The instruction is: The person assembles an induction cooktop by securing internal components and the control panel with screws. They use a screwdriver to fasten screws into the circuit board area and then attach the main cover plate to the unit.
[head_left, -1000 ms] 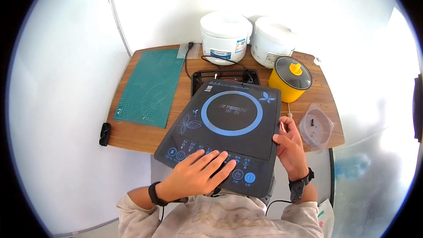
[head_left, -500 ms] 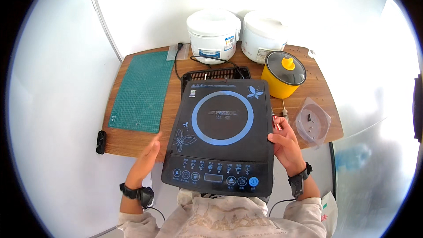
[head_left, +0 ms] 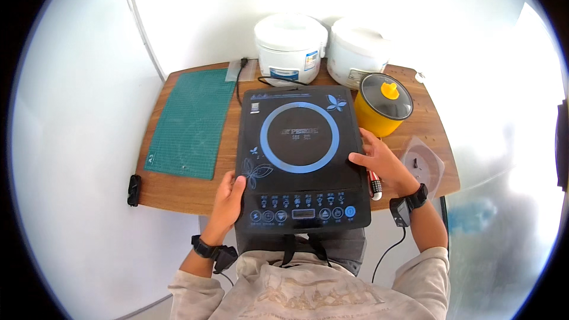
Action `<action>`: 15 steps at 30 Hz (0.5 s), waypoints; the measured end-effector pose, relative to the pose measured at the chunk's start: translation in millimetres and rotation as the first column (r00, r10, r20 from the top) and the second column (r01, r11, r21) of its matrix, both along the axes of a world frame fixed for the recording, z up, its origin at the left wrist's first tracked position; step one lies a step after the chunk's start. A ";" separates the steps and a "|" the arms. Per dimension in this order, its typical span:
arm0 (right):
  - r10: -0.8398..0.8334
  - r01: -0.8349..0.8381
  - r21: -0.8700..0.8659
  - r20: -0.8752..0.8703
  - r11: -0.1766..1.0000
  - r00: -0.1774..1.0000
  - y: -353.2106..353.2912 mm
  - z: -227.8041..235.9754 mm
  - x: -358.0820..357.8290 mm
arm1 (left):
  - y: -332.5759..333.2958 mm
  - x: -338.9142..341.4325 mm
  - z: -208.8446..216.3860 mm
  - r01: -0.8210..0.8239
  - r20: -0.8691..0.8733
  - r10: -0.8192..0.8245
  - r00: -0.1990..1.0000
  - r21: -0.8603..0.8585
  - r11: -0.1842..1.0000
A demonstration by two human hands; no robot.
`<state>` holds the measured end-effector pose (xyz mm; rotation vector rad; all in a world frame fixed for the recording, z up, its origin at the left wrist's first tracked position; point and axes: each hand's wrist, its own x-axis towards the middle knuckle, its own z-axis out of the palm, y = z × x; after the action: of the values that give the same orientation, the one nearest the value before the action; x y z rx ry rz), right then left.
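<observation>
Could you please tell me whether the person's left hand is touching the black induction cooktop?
Touching: the head view shows the left hand against the left edge of the black induction cooktop, its thumb lapping onto the top.

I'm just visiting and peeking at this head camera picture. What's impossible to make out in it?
All in the head view:
- Underside of the black cooktop panel, and whatever lies beneath: the panel hides it.
- Left hand's fingertips: hidden by the panel's edge.
- Upper end of the red-and-white handle: hidden around the right hand.
- Inside the white cooker: its lid covers it.
- Dark bits in the clear tray: too small to identify.
</observation>
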<state>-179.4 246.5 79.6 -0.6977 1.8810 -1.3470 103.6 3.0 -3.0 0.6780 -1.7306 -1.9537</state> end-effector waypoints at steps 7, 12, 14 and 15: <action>0.148 -0.147 0.018 -0.060 0.989 0.987 -7.8 -27.1 -39.4 | -9.7 -19.2 -39.8 -0.099 0.072 0.143 0.987 -0.429 0.898; 0.099 -0.090 0.103 -0.089 0.991 0.991 -5.6 -26.3 -48.2 | -6.7 -18.1 -1.4 0.042 0.192 0.048 0.980 -0.437 0.899; 0.091 -0.081 0.111 -0.086 0.990 0.992 -8.3 -26.5 -47.0 | -7.8 -18.5 1.5 0.065 0.253 0.072 0.965 -0.494 0.867; 0.085 -0.075 0.116 -0.085 0.990 0.993 -9.5 -26.3 -46.0 | -9.4 -19.4 1.3 0.072 0.276 0.088 0.957 -0.521 0.850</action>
<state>-225.4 237.0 53.3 -0.7790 1.9618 -1.1671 84.2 -6.4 -1.7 0.7848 -2.3062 -1.3044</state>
